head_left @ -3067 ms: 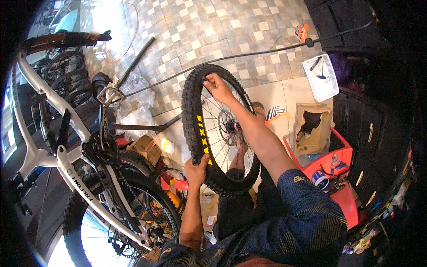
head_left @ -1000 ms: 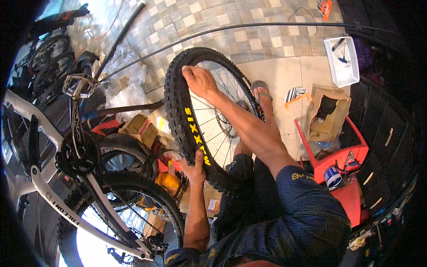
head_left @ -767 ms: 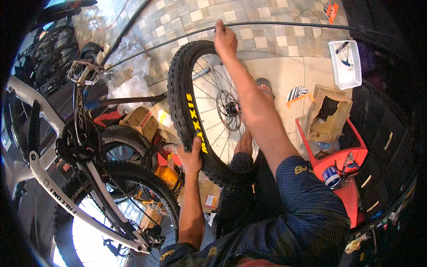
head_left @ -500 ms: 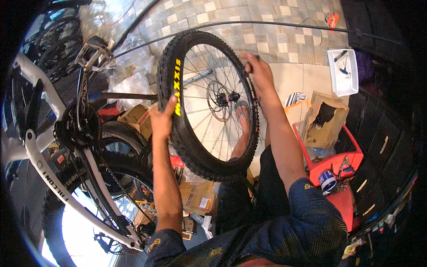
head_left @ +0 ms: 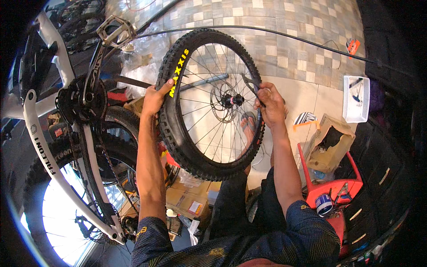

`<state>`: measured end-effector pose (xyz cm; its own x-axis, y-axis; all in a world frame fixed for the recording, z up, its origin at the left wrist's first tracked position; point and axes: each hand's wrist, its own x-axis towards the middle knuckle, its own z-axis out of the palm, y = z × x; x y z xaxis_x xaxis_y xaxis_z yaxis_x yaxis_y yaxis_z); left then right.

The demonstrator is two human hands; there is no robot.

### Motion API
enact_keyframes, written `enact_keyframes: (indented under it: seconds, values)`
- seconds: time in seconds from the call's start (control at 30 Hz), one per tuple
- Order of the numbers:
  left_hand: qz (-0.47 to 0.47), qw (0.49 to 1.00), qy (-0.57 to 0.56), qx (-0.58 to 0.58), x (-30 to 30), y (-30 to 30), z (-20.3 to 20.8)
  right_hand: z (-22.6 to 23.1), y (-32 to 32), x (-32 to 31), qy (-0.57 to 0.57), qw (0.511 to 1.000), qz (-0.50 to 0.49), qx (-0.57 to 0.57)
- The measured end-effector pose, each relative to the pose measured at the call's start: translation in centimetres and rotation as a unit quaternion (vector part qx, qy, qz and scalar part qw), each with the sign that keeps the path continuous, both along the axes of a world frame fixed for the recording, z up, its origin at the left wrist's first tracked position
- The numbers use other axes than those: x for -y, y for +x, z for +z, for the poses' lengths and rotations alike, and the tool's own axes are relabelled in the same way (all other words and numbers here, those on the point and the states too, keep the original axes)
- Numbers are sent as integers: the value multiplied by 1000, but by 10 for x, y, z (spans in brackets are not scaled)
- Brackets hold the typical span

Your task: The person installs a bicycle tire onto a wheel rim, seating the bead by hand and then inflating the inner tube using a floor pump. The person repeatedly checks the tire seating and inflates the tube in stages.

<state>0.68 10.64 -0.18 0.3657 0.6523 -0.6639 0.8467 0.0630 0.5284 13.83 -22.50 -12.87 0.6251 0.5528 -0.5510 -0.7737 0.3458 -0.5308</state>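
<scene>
While the left hand (head_left: 156,99) grips the tyre (head_left: 173,133) at its left edge, thumb over the sidewall, the right hand (head_left: 270,104) is at the right edge, fingers curled round a slim dark piece (head_left: 250,83); can't tell what it is. Wheel (head_left: 232,101) is tilted, mid-view, in front of the legs (head_left: 229,204). Left side is tight: white bike frame (head_left: 49,155), crank (head_left: 92,73) and pedal (head_left: 117,32) near the left forearm (head_left: 150,164). Long black pole (head_left: 275,31) passes just beyond the tyre's top edge. Most room is right: pale floor tiles (head_left: 307,93) run toward the white basket (head_left: 354,115). Cardboard box (head_left: 324,160) and red plastic seat (head_left: 319,190) crowd the right forearm (head_left: 287,164).
</scene>
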Motion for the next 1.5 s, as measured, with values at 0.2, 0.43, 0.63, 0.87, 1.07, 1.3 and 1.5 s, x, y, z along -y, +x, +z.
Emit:
enact_keyframes:
  seconds: [0.2, 0.43, 0.63, 0.87, 1.07, 1.3, 1.5]
  values:
    - [6, 999, -32, 17, 6, 9, 2, 10, -4, -44, -133, 949, 198, 204]
    - [-6, 1000, -10, 7, 8, 40, 8, 30, -1, -79, -60, 924, 285, 250]
    - [-87, 994, 59, 32, 17, 93, 17, 40, 8, -60, -94, 915, 256, 297]
    - [-225, 971, 85, -14, 37, 134, 33, 70, 20, -44, -218, 867, 194, 403]
    - [-244, 964, 102, 19, 34, 134, 32, 40, 28, -70, -268, 810, 177, 491]
    - [-247, 961, 129, -3, 20, 130, 21, 13, 3, -115, -229, 838, 63, 492]
    - [-301, 932, 196, 44, -4, 125, 11, 1, 9, -140, -206, 816, 36, 539]
